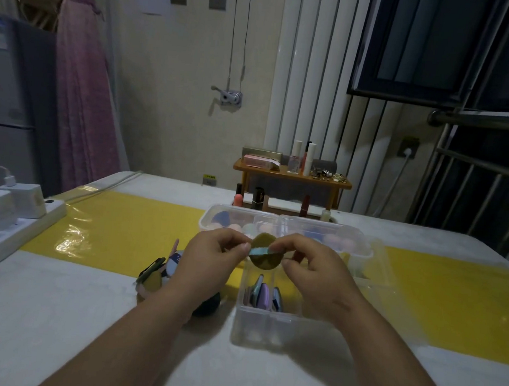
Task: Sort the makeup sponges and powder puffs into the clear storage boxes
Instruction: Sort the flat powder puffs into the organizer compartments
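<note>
Two hands on one puff, head view. I am holding a round olive powder puff [267,264] upright in the air between my left hand [210,259] and my right hand [320,272], its flat face turned toward me. Each grip is narrow and closed on the puff. My left thumb and forefinger are pinching its left edge where the pale blue ribbon strap [259,251] begins, and my right thumb and forefinger are pinching the opposite end of the strap. I judge that I am drawing the strap flat so that the puff is going in thin, on edge.

The puff is hanging just above the far end of the near clear box [266,327]. That box is holding several flat puffs [264,295] standing on edge in a row. Such packing is saving room, which is why I am holding this one vertical. Behind my hands, the far clear box [211,218] is holding rounded sponges [234,227] in pink and blue, so the two kinds are going into separate boxes.

Beside my left wrist, a small pile of unsorted puffs [154,278] is lying on the bench [50,329], at the near edge of the yellow mat [127,224]. Sorting is looking well under way but not finished.
</note>
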The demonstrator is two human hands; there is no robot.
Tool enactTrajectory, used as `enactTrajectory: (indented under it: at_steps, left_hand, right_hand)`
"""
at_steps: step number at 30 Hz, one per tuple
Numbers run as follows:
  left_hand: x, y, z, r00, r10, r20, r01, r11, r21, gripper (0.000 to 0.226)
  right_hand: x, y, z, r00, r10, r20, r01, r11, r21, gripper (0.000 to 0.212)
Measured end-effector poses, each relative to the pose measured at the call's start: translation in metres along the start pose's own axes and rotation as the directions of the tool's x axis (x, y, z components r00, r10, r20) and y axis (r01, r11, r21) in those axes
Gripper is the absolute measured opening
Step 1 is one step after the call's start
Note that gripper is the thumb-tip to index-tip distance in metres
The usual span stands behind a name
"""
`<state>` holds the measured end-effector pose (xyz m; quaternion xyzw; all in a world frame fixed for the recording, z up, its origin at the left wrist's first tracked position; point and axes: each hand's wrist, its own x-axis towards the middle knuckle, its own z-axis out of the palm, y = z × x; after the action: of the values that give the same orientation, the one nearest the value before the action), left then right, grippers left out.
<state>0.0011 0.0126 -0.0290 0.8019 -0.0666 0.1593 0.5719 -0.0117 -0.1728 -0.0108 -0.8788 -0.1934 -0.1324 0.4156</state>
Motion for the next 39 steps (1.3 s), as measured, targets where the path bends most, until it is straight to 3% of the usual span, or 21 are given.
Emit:
enactTrajectory:
  at_steps: [5,11,29,39]
  left_hand:
    - [-0.0003,0.0005,0.0008,0.995,0.015,0.100,-0.038,0.972,0.232,0.017]
    - [-0.0001,-0.0002,0.0000,0.994,-0.022,0.107,0.000,0.980,0.201,0.017]
    - [0.0010,-0.0014,-0.0003,0.990,-0.059,0.130,0.036,0.984,0.173,0.019]
    - [-0.0006,0.0017,-0.0009,0.988,-0.073,0.134,0.049,0.983,0.178,0.018]
  right_hand:
    - [0.0015,0.0035,-0.0035,0.991,0.046,-0.126,-0.027,0.988,0.149,0.027]
    - [0.0008,0.0036,-0.0043,0.985,0.077,-0.156,-0.051,0.985,0.164,0.024]
    - [-0.0010,-0.0029,-0.0043,0.985,0.145,0.099,-0.133,0.984,-0.115,0.023]
    - [-0.0014,-0.0053,-0.0047,0.983,0.154,0.097,-0.136,0.976,-0.172,0.023]
